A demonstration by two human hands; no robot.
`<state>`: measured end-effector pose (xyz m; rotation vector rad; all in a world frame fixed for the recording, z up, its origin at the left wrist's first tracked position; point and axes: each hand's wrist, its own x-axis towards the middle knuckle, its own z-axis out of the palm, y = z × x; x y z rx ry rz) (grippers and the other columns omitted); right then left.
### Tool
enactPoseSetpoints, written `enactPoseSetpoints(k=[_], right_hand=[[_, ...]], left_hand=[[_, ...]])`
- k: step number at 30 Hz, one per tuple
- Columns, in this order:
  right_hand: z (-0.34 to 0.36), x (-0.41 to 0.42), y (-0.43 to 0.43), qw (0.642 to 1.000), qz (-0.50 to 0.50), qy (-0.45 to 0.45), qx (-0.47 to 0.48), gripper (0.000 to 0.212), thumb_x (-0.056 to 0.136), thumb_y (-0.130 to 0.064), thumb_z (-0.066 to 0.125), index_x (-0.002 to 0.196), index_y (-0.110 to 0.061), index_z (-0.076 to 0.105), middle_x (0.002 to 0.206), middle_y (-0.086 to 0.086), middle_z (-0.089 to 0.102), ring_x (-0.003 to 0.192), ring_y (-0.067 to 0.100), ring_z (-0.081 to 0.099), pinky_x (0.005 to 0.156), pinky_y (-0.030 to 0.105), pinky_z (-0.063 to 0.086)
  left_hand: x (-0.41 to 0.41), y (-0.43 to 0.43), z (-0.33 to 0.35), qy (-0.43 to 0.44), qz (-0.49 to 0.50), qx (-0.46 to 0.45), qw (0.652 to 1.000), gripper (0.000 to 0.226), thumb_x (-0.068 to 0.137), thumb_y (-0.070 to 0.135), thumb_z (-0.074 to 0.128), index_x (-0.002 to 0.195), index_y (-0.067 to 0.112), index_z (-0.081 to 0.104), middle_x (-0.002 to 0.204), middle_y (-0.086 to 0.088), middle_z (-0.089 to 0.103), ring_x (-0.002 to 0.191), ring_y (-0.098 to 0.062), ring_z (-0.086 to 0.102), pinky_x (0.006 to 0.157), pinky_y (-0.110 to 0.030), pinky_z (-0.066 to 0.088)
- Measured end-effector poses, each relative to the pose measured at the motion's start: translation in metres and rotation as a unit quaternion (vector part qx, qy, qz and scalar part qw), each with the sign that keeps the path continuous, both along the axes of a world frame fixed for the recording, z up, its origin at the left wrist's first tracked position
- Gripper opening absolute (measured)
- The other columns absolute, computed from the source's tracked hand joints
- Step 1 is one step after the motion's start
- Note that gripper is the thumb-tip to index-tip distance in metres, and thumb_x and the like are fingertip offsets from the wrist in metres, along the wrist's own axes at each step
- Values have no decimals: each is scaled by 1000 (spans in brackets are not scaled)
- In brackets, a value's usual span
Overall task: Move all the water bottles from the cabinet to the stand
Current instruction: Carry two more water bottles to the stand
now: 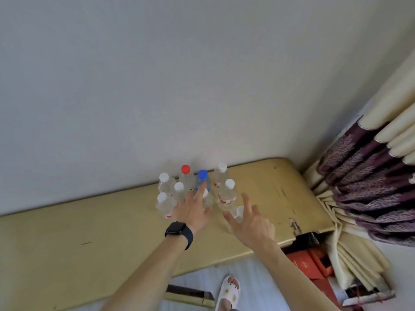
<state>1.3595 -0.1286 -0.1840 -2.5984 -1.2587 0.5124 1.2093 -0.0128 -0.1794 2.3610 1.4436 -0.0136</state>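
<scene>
Fingers (247, 202) of your right hand (251, 223) are spread wide and hold nothing, hovering just over a white-capped bottle (238, 213) at the near edge of the cluster. Those of your left hand (193, 211) reach straight in beside the blue-capped bottle (202, 179), and whether they grip anything I cannot tell. The bottles stand upright and packed close on the tan top (89, 232) against the wall (cabinet, I'd guess), so this looks like the pick-up step: close round one body per hand and lift straight up, clear of the neighbours.
</scene>
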Motion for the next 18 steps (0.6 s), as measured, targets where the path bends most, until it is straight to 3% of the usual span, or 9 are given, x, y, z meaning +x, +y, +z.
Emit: enactPoseSetpoints(k=[4, 8, 13, 18], right_hand=[[-20, 18, 20, 998, 35, -38, -31, 66, 89, -76, 28, 134, -28, 31, 101, 1, 60, 83, 31, 67, 65, 36, 49], [-36, 27, 22, 995, 73, -50, -37, 60, 95, -67, 19, 128, -20, 36, 85, 0, 69, 73, 26, 68, 55, 32, 38], [-39, 33, 22, 993, 99, -38, -44, 48, 98, -57, 28, 123, -17, 36, 81, -2, 68, 70, 25, 67, 53, 30, 36], [-35, 27, 21, 996, 86, 6, -31, 37, 97, -52, 39, 110, -17, 37, 91, 2, 67, 76, 31, 67, 57, 33, 40]], left_hand=[[22, 26, -9, 18, -5, 7, 1000, 53, 92, 45, 43, 142, 37, 26, 109, -4, 55, 88, -29, 58, 59, -35, 48], [23, 29, -27, 36, -22, 10, 999, 44, 100, 45, 32, 141, 29, 27, 113, -5, 56, 91, -31, 56, 61, -34, 43], [21, 35, -35, 90, -54, 30, 994, 41, 103, 46, 28, 138, 25, 32, 115, -7, 58, 90, -32, 59, 59, -34, 42], [9, 39, -28, 83, -109, 26, 990, 35, 104, 40, 34, 133, 20, 34, 114, -8, 57, 85, -33, 60, 55, -35, 46]])
